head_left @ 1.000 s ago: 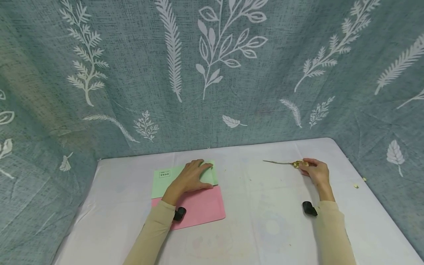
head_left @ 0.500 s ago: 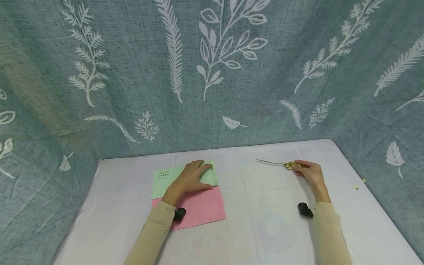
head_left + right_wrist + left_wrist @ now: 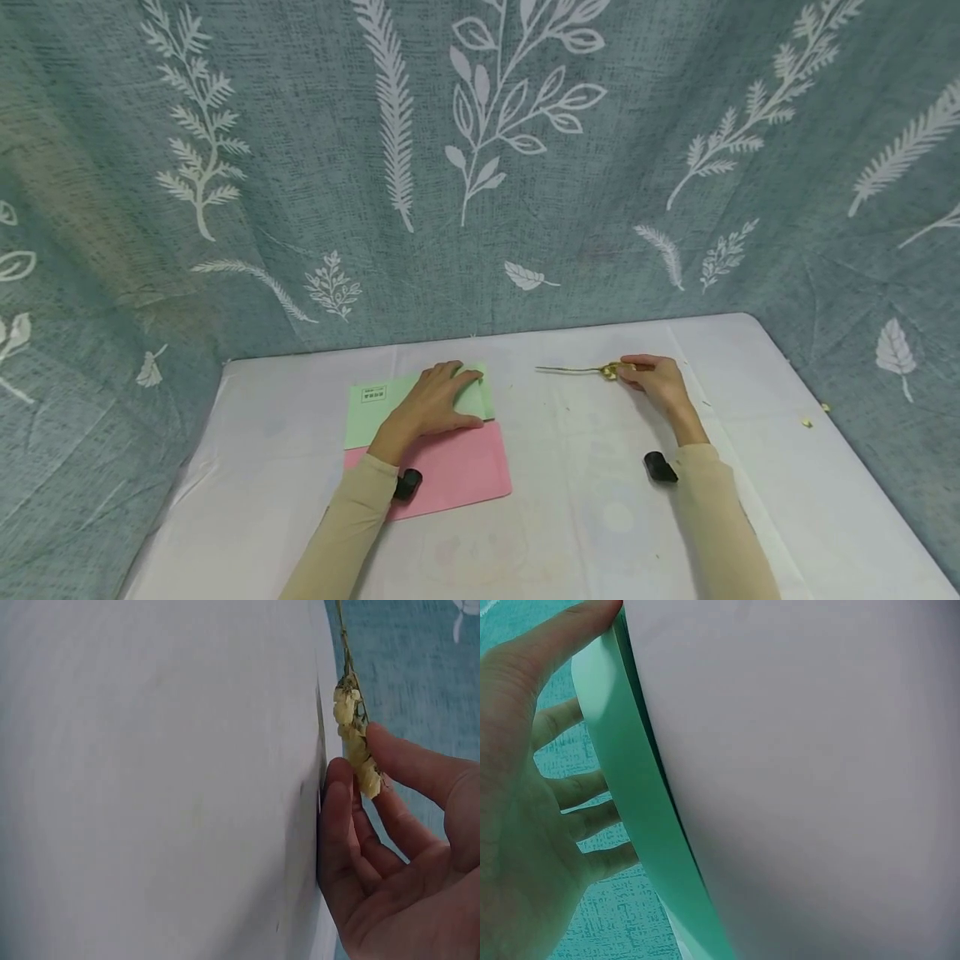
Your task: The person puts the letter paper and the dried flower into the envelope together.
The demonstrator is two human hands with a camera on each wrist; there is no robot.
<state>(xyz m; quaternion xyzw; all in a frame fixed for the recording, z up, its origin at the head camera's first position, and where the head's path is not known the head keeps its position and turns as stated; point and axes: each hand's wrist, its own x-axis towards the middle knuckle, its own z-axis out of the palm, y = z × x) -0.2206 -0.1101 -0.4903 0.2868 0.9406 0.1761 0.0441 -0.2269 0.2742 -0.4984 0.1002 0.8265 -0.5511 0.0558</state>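
Observation:
A green envelope [image 3: 399,392] with a small printed label lies on the table beside a pink envelope [image 3: 465,467], whose top edge meets it. My left hand [image 3: 431,404] rests across the green envelope's right end, thumb spread from the fingers. In the left wrist view those fingers [image 3: 577,787] touch the green paper [image 3: 649,817], and a narrow dark gap runs along its edge. Farther right, my right hand [image 3: 660,385] pinches a dried flower sprig [image 3: 610,371] by its pale yellow blossoms [image 3: 356,746]. Its thin stem [image 3: 566,369] points left towards the green envelope.
A white cloth covers the table [image 3: 585,533]. Small yellowish bits [image 3: 807,422] lie near its right edge. A teal curtain [image 3: 300,167] with white leaf prints hangs at the back and sides. Black devices [image 3: 660,467] sit at both wrists.
My right hand has moved left across the table, carrying the dried flower sprig with its stem foremost. The left hand and both envelopes have stayed put.

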